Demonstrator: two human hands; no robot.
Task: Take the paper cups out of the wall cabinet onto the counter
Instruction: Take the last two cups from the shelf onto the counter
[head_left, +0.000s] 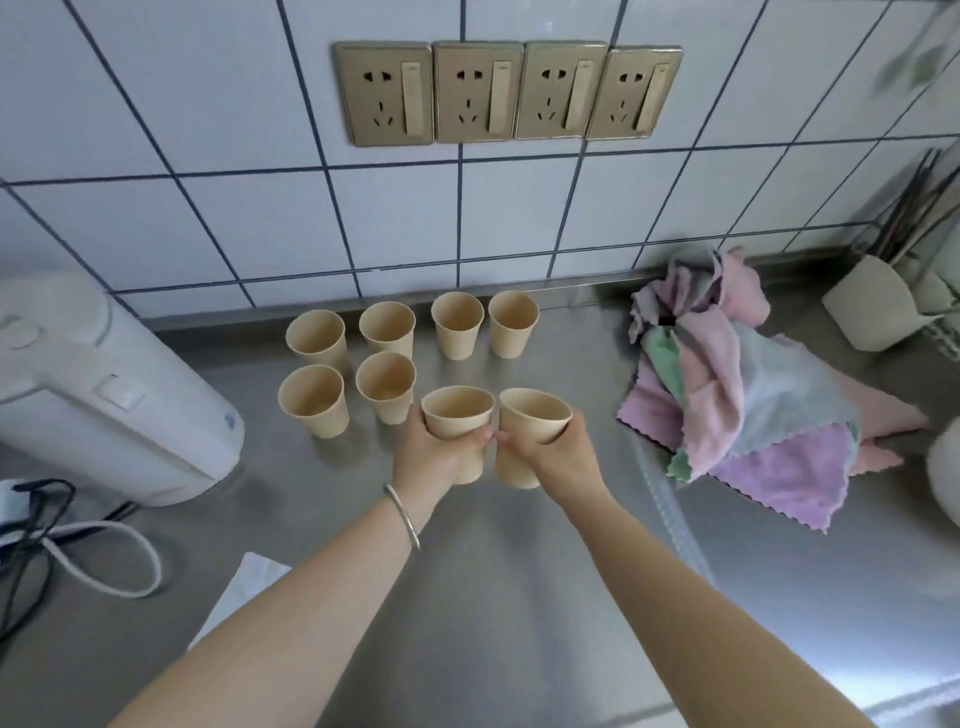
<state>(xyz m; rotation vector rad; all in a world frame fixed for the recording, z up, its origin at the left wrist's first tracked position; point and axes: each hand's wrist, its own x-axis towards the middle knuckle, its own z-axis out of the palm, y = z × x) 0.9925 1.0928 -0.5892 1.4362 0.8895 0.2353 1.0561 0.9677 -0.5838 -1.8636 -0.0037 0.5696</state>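
Note:
Several tan paper cups stand upright on the steel counter (519, 571) near the tiled wall, in a back row (457, 325) and a shorter front row (311, 400). My left hand (434, 452) grips one more paper cup (457, 415) from its left side. My right hand (558, 452) grips another paper cup (532, 418), tilted slightly to the left. The two held cups sit side by side, level with the front row and to its right. Whether their bases touch the counter I cannot tell. The wall cabinet is out of view.
A white appliance (104, 395) lies at the left with cables (67, 545) in front. A heap of coloured cloths (743, 395) covers the right side. A white holder with chopsticks (872, 306) stands at the far right. Wall sockets (506, 91) are above.

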